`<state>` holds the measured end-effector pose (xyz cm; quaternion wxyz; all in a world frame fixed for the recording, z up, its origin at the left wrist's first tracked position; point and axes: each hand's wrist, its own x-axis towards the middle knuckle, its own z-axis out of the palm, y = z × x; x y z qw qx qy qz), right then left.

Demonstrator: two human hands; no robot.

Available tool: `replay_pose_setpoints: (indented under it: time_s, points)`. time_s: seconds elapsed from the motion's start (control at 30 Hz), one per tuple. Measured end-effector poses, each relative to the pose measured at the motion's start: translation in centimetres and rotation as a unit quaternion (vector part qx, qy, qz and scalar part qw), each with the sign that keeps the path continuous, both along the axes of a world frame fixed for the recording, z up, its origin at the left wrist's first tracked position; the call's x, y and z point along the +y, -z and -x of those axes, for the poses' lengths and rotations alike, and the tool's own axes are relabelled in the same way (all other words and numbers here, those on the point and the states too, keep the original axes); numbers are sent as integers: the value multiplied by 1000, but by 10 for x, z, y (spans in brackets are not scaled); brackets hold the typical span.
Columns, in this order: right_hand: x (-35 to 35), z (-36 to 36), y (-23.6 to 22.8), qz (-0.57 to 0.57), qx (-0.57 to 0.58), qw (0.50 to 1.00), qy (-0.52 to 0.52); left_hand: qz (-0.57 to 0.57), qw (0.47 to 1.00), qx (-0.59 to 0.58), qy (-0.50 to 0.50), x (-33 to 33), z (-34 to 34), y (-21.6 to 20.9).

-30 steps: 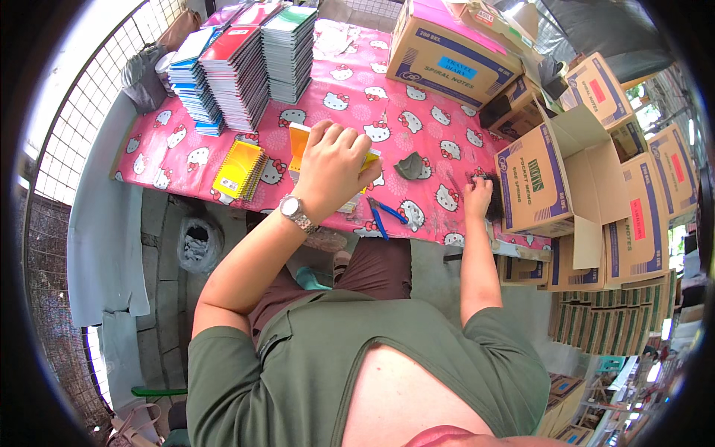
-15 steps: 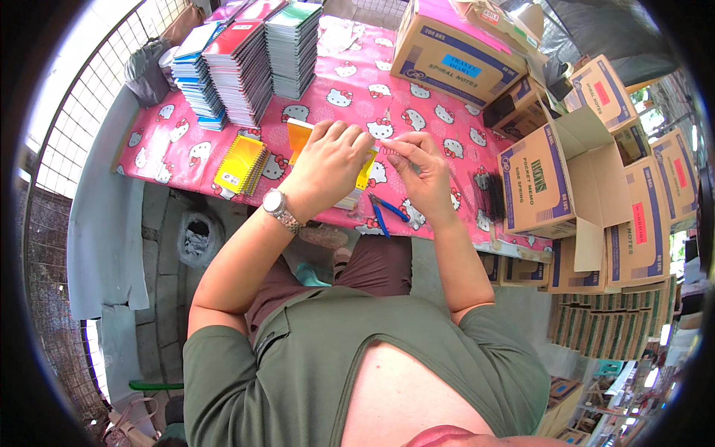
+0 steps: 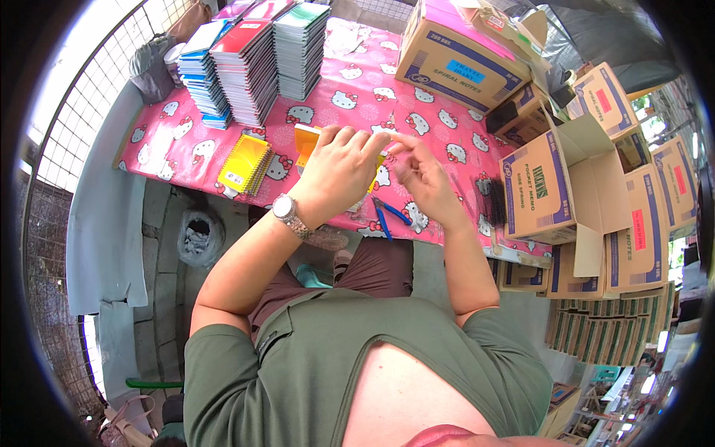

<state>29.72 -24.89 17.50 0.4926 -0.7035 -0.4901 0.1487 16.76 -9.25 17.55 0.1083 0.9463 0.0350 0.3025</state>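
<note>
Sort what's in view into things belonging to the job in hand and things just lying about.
Likely in the job:
yellow notebook, in the left hand, right hand close by
small yellow notebook stack
blue-handled pliers
black coils

Likely just lying about:
grey bag
brown bag
plastic bag on the floor

Counter cover [image 3: 328,115] pink w/ white cat-face print, red bows. Held notebk [image 3: 305,138] yellow-orange; small notebks [image 3: 246,162] yellow; stacked notebks [image 3: 242,39] blue, red, green, pink. Pliers [image 3: 382,217] blue-gripped. Ctns [image 3: 426,65] brown w/ dk blue trim. Shirt [image 3: 298,372] olive, trousers [image 3: 383,268] maroon.
</note>
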Motion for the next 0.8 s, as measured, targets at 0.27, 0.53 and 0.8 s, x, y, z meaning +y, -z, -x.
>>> replay_pose_setpoints:
  time_s: [0.27, 0.53, 0.8]
  points:
    - [2, 8, -34, 67, -64, 994, -66, -9, 999, 37, 17, 5, 10, -3]
    - [-2, -169, 211, 195, -327, 913, 146, -12, 999, -18, 36, 9, 3, 10]
    - [35, -86, 22, -99, 374, 884, -261, 48, 998, 4, -45, 27, 20, 13]
